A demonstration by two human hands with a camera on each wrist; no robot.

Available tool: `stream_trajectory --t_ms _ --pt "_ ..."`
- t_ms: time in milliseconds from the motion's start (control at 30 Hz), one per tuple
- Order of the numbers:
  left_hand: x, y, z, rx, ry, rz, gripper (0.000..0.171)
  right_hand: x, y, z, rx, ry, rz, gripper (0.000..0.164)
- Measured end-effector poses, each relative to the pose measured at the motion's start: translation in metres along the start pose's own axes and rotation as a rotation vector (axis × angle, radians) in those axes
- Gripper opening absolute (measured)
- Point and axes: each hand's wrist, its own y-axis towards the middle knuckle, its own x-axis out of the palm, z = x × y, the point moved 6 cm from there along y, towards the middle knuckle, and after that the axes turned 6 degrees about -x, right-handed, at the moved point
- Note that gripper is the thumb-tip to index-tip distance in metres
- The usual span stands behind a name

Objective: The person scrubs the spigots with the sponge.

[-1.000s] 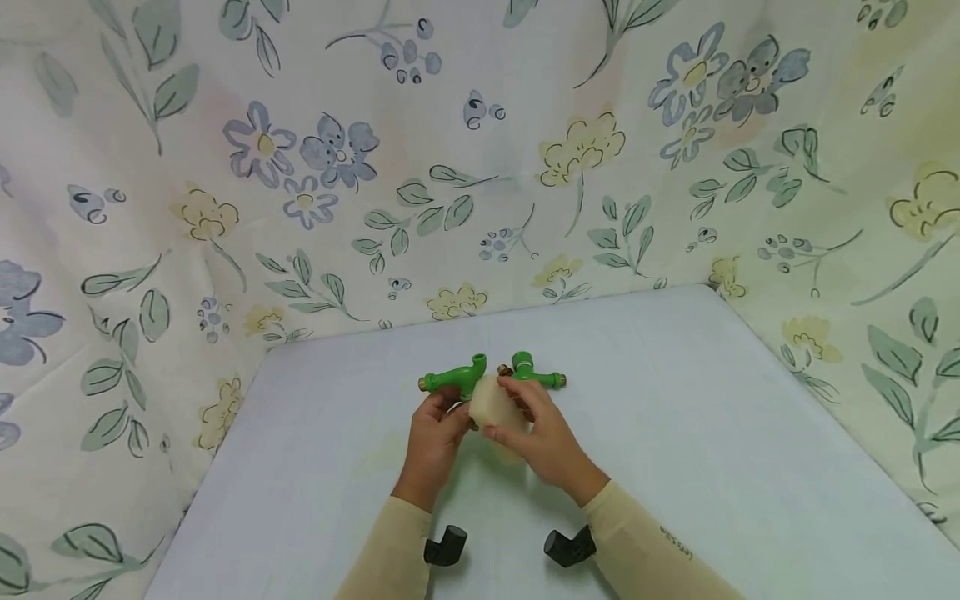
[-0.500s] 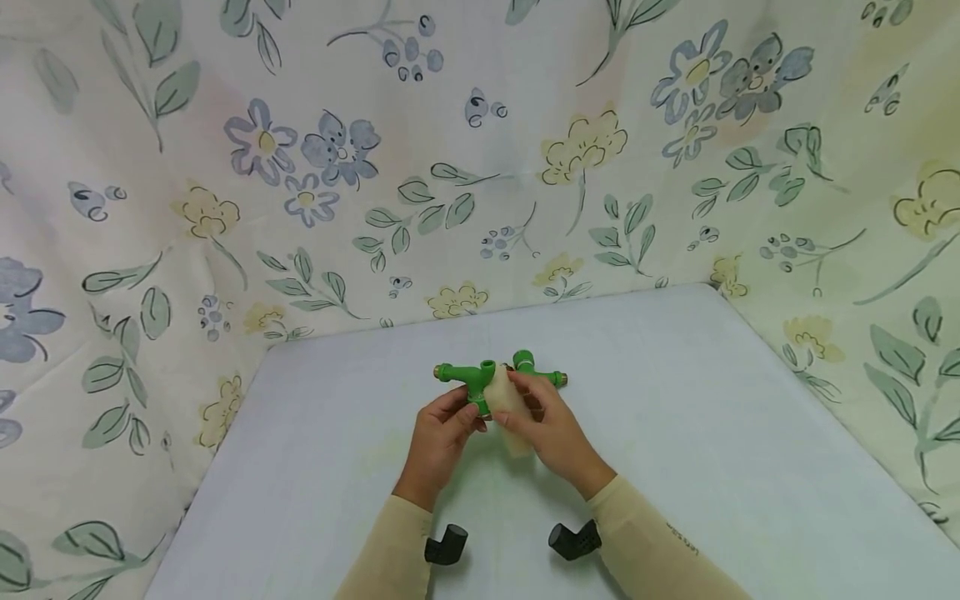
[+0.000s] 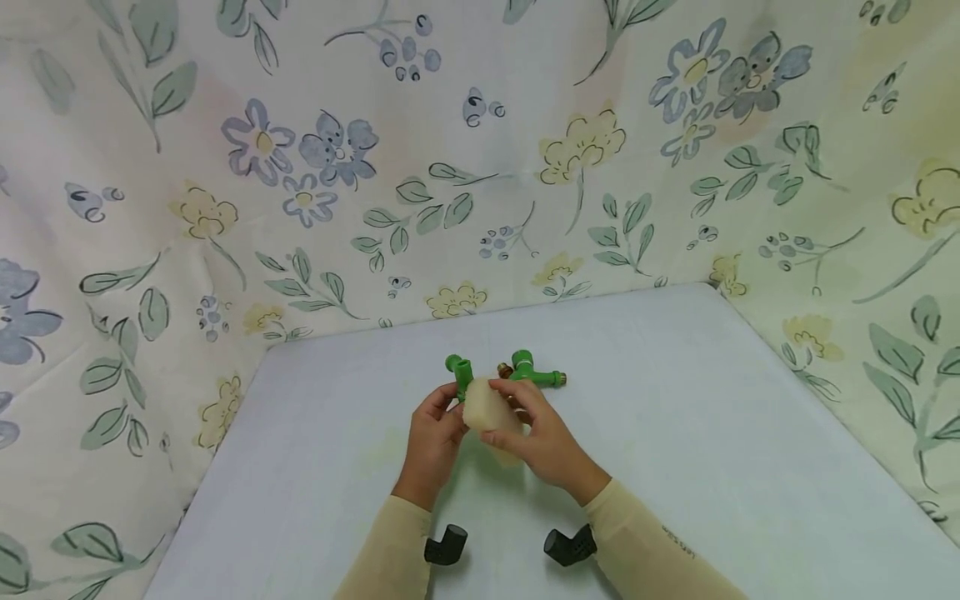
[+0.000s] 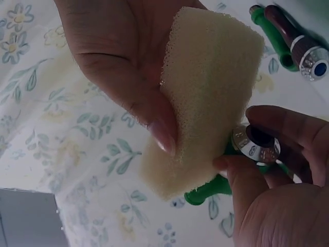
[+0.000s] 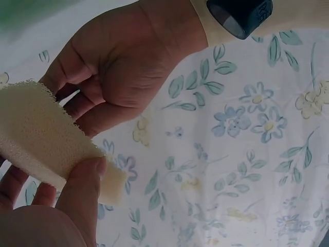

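A small green tap (image 3: pixel 462 375) is pinched between the fingers and thumb of my left hand (image 3: pixel 433 437). Its chrome-collared end (image 4: pixel 252 144) shows between those fingertips in the left wrist view. My right hand (image 3: pixel 553 437) grips a cream, porous sponge (image 3: pixel 491 410) by its broad faces, thumb on the near side. The sponge overlaps the tap in the head view and hides much of it. In the left wrist view the sponge lies right against the tap. From the right wrist, the sponge (image 5: pixel 46 134) covers the tap and part of the left fingers.
A second green tap (image 3: pixel 536 377) with a dark red part and brass-coloured end lies on the white tabletop (image 3: pixel 675 433), just beyond my right hand. Floral cloth (image 3: pixel 480 167) hangs behind and at the sides. Black wrist-worn pieces (image 3: pixel 447 546) stick out from both sleeves.
The held tap has turned in my left fingers, its long arm swinging from pointing left to pointing away. The sponge moved right and tilted, then came back left over the tap. The second tap stayed put.
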Motion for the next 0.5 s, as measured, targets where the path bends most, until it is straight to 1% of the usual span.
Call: stream_trajectory --t_ms 100,200,300,433,500 --pt "-0.002 0.0 -0.001 0.004 0.014 0.014 0.035 0.001 0.0 0.001 -0.012 -0.015 0.002 0.063" --pt "-0.002 0.0 -0.001 0.008 0.006 0.013 0.037 0.001 0.0 0.001 0.01 -0.023 0.015 0.065" --pt "0.0 0.0 -0.001 0.016 0.001 -0.025 0.037 -0.002 0.0 -0.002 0.058 -0.019 0.045 0.065" --pt "0.004 -0.001 0.0 0.021 0.003 -0.096 0.039 -0.009 0.001 -0.014 0.133 -0.002 0.077 0.062" --pt "0.006 -0.002 0.0 0.017 0.006 -0.11 0.039 -0.013 0.002 -0.02 0.162 0.004 0.078 0.061"
